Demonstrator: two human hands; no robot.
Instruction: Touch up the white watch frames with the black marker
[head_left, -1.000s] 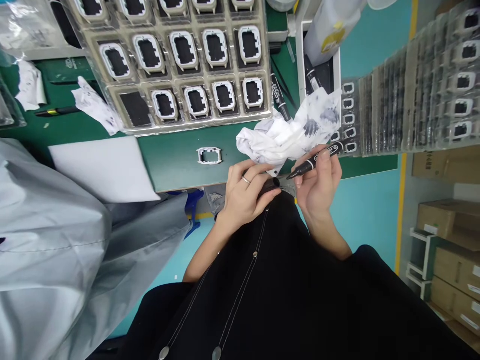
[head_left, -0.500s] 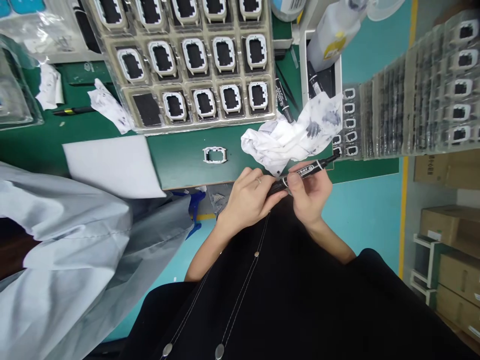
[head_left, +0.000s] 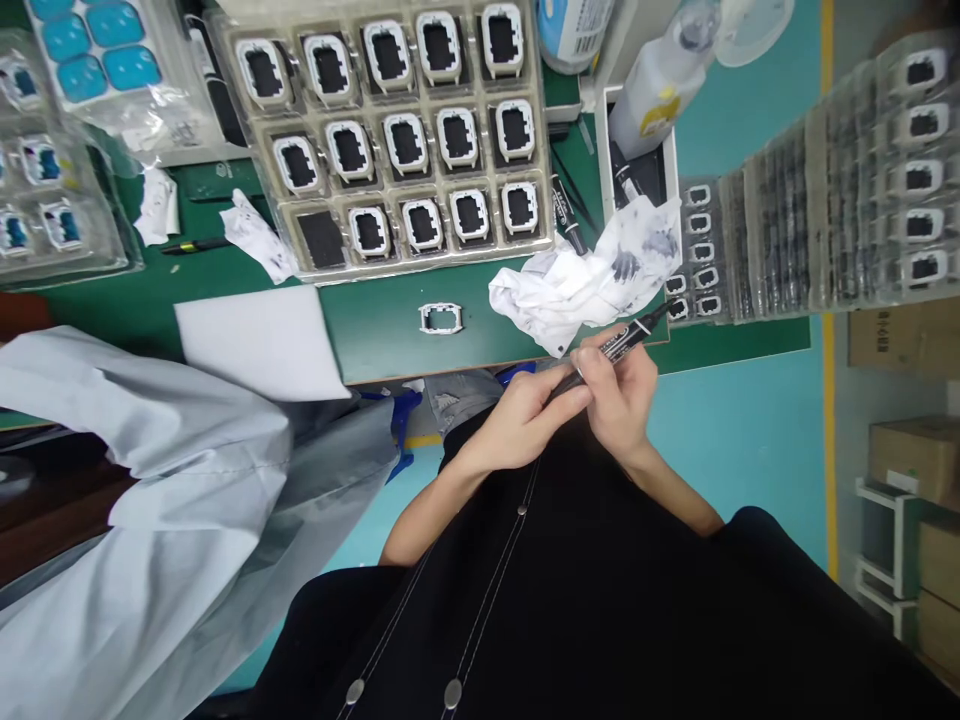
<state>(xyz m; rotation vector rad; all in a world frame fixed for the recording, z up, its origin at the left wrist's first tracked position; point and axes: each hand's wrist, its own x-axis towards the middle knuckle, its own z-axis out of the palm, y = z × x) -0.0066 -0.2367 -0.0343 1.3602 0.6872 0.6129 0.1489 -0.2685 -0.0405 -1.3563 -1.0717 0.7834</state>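
A black marker (head_left: 624, 341) is held between my two hands, slanting up to the right above the table's front edge. My left hand (head_left: 517, 425) has its fingers closed round the marker's lower end. Further up, my right hand (head_left: 621, 400) pinches the barrel between thumb and fingers; the dark tip points up and right. Just beyond lies a crumpled white cloth (head_left: 544, 300) with black stains. To its left, a single white watch-case-like frame (head_left: 441, 318) rests on the green table (head_left: 382, 335).
A clear tray (head_left: 442, 258) holds rows of similar frames. A second marker (head_left: 568, 215) lies beside it. A white bin (head_left: 606, 150) contains a bottle (head_left: 654, 95). Stacked trays (head_left: 810, 190) stand at right. A white foam sheet (head_left: 259, 345) lies near a person's grey sleeve (head_left: 202, 440).
The view has shifted, so the table things appear farther right and slightly lower. Both hands still grip the marker, with the left hand slightly lower on it.
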